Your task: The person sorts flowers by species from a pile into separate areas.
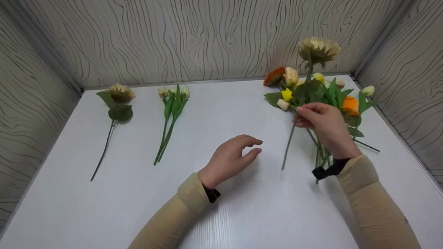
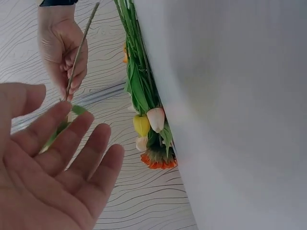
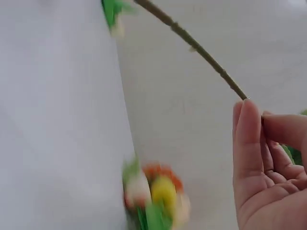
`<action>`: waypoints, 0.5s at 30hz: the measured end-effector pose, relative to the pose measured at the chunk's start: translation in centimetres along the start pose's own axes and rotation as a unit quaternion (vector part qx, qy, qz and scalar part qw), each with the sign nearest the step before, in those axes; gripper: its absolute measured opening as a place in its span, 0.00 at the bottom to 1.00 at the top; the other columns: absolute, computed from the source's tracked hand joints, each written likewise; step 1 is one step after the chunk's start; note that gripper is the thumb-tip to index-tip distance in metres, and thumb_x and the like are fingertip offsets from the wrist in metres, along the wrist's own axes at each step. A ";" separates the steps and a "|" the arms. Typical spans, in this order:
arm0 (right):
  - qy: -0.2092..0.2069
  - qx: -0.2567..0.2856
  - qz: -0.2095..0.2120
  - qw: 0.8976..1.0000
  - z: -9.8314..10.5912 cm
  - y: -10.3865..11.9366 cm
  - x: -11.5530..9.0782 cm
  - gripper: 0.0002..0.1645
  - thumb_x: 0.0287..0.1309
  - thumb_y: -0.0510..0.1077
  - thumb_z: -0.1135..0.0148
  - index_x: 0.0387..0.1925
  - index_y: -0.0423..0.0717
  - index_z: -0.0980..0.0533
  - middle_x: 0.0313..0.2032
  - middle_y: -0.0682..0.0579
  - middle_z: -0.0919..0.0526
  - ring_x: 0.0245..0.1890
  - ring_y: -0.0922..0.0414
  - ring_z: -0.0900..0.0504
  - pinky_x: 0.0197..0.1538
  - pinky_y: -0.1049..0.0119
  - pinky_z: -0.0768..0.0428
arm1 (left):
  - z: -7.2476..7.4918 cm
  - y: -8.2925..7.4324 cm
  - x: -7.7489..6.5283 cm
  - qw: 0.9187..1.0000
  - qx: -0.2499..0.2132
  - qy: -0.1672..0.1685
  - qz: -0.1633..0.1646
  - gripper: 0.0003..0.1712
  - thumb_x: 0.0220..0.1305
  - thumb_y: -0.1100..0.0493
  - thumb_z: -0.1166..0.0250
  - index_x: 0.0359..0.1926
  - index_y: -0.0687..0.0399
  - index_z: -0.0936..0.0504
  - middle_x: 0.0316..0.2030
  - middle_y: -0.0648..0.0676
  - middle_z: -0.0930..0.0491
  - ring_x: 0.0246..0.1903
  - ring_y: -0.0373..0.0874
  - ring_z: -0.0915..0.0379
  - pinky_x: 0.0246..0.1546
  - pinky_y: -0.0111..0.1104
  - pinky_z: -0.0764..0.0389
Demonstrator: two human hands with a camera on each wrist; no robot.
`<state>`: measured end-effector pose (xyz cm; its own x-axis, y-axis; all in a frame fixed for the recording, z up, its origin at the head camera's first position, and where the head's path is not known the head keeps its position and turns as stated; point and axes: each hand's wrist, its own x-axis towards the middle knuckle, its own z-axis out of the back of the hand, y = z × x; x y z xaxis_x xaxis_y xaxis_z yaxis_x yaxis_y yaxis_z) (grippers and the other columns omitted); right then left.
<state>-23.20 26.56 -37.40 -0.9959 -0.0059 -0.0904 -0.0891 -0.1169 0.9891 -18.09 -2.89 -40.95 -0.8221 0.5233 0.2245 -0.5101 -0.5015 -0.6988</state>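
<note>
My right hand pinches the stem of a cream artificial flower between thumb and fingers. Its bloom stands high above the other flowers, and the bare lower stem points down toward the table. In the right wrist view the stem runs up and left from the fingertips. My left hand hovers over the middle of the table, fingers apart and holding nothing. The left wrist view shows its spread fingers. Beneath and behind my right hand lies a pile of mixed flowers, including an orange poppy-like bloom and yellow tulips.
On the white table, a single cream flower with dark leaves lies at the left. Beside it rests a small bunch of pale tulips. A wood-grain patterned wall rises behind the table, with similar panels on both sides.
</note>
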 end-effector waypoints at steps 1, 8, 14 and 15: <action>0.020 0.024 0.006 0.999 -1.2 0.2 0.0 0.30 0.62 0.53 0.28 0.56 0.35 0.21 0.46 0.42 0.15 0.42 0.50 0.14 0.50 0.60 0.15 | 0.1 0.1 0.0 0.999 -0.031 -0.006 0.026 0.16 0.75 0.50 0.38 0.58 0.47 0.15 0.54 0.42 0.18 0.52 0.34 0.23 0.53 0.32 0.21; 0.116 0.062 0.060 0.989 -7.1 0.2 -0.3 0.26 0.64 0.46 0.28 0.50 0.26 0.23 0.42 0.38 0.15 0.40 0.48 0.12 0.49 0.56 0.14 | 0.9 0.9 0.3 0.965 -0.233 0.004 0.124 0.12 0.71 0.48 0.33 0.49 0.48 0.14 0.42 0.50 0.14 0.42 0.53 0.17 0.42 0.43 0.15; 0.124 0.060 0.064 0.988 -8.8 -0.5 -0.3 0.22 0.63 0.45 0.28 0.46 0.28 0.21 0.39 0.38 0.14 0.37 0.50 0.12 0.47 0.56 0.14 | 0.8 1.4 0.4 0.953 -0.271 0.008 0.135 0.09 0.69 0.53 0.31 0.44 0.51 0.15 0.39 0.53 0.14 0.40 0.57 0.16 0.38 0.38 0.14; 0.124 0.063 0.063 0.988 -9.0 -0.6 -0.3 0.22 0.63 0.45 0.28 0.46 0.28 0.21 0.38 0.39 0.14 0.37 0.50 0.12 0.47 0.56 0.14 | 0.7 1.4 0.5 0.952 -0.272 0.007 0.137 0.08 0.69 0.54 0.30 0.44 0.51 0.15 0.39 0.53 0.15 0.39 0.55 0.16 0.38 0.37 0.14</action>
<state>-22.70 17.72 -39.04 -0.9660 -0.2574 0.0253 0.0194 0.0255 0.9995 -19.38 -3.83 -41.36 -0.9006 0.4341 -0.0236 -0.0667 -0.1916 -0.9792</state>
